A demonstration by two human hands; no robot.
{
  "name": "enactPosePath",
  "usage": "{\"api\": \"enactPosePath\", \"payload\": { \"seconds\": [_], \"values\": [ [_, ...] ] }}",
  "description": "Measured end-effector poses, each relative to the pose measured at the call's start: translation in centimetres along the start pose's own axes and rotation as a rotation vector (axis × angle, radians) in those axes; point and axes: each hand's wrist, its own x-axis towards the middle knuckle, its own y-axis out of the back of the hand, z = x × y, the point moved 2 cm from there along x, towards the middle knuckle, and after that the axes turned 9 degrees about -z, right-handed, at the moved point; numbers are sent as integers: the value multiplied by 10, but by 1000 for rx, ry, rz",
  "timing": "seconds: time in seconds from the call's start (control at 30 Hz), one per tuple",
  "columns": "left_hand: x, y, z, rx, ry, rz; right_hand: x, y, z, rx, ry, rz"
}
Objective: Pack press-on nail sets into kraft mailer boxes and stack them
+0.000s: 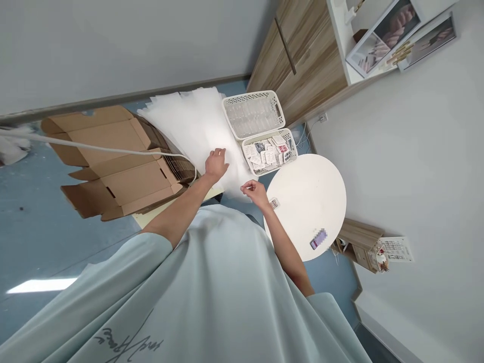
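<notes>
With all hours counted from the left hand (217, 165), the white sheets (189, 118) are seen directly beneath it and fanned toward 11; its fingers are slightly bent and parted, though contact cannot be told. At 4 the right hand (255, 193) is held near the sheets' edge, thumb and forefinger brought together; whether anything is pinched cannot be told. Flat cartons (132, 194) are stacked at 9, crossed by a white cable (151, 152). A basket (237, 134) of clear packs is set at 1, and just beside it a card-filled bin (293, 151) between 2 and 3. A cabinet (306, 55) is placed beyond at 1, framed photos (393, 27) at 2. On the round table (302, 191), at 4, a phone (313, 244) is laid. Dark script is printed on the shirt (212, 282) but cannot be read surely; the cards' print is too small
</notes>
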Motion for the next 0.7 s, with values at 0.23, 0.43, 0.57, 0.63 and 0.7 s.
{"api": "enactPosePath", "payload": {
  "seconds": [0.23,0.43,0.57,0.63,0.7],
  "values": [
    [-6,2,2,86,-43,-38,-12,5,19,2,-52,27],
    [-6,3,3,132,-49,-77,-5,9,10,8,-14,0],
    [-10,12,11,110,-39,-62,2,9,-6,-24,13,-20],
    [-19,20,20,82,-39,-20,6,10,-12,-31,32,-4],
    [-36,26,32,46,-49,24,11,13,-17,-28,57,44]
  ]
}}
